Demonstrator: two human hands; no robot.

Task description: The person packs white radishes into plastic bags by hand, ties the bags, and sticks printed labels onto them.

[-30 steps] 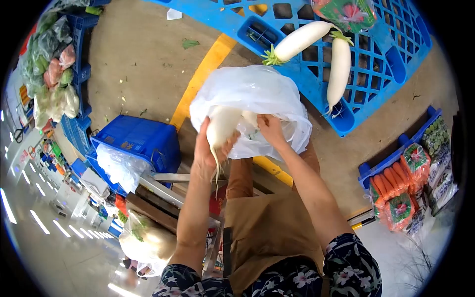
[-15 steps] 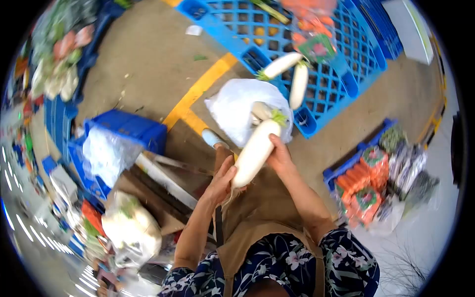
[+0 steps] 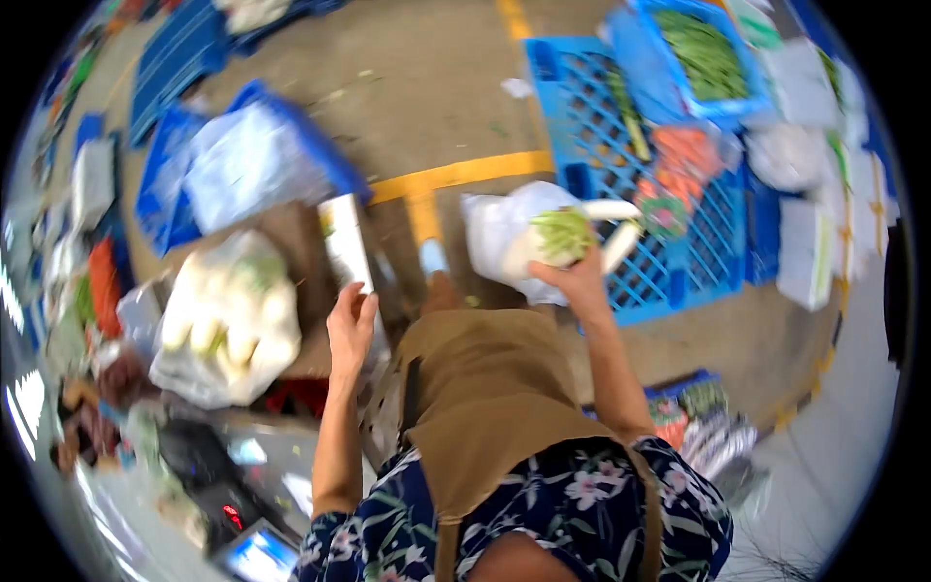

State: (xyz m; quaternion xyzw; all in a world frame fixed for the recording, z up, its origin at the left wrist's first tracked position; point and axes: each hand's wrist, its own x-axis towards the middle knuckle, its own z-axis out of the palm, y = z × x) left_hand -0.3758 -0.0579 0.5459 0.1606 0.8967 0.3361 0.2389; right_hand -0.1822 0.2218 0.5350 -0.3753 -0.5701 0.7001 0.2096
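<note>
A white daikon radish [image 3: 524, 254] with trimmed green leaf stubs [image 3: 562, 235] is gripped by my right hand [image 3: 579, 279] near its leafy end. Behind it, on the floor, stands a white plastic bag [image 3: 490, 215]. Two more daikons [image 3: 621, 245] lie at the edge of the blue pallet [image 3: 645, 308], close to my right hand. My left hand [image 3: 351, 325] is empty, its fingers slightly bent and the thumb apart. It hovers beside a white box edge [image 3: 347, 242]. To its left, a clear bag of daikons [image 3: 233, 315] rests on a brown carton [image 3: 281, 233].
Bagged carrots [image 3: 684, 160] and a blue crate of green vegetables [image 3: 706, 58] sit on the pallet. A blue bin [image 3: 339, 175] with plastic film stands at the left. Lower left is a device with a lit screen [image 3: 260, 555]. White boxes [image 3: 805, 254] line the right.
My left hand has let go of the daikon and moved left. My right hand now holds it alone, leafy end towards me. The view has turned, showing more of the left carton and pallet crate.
</note>
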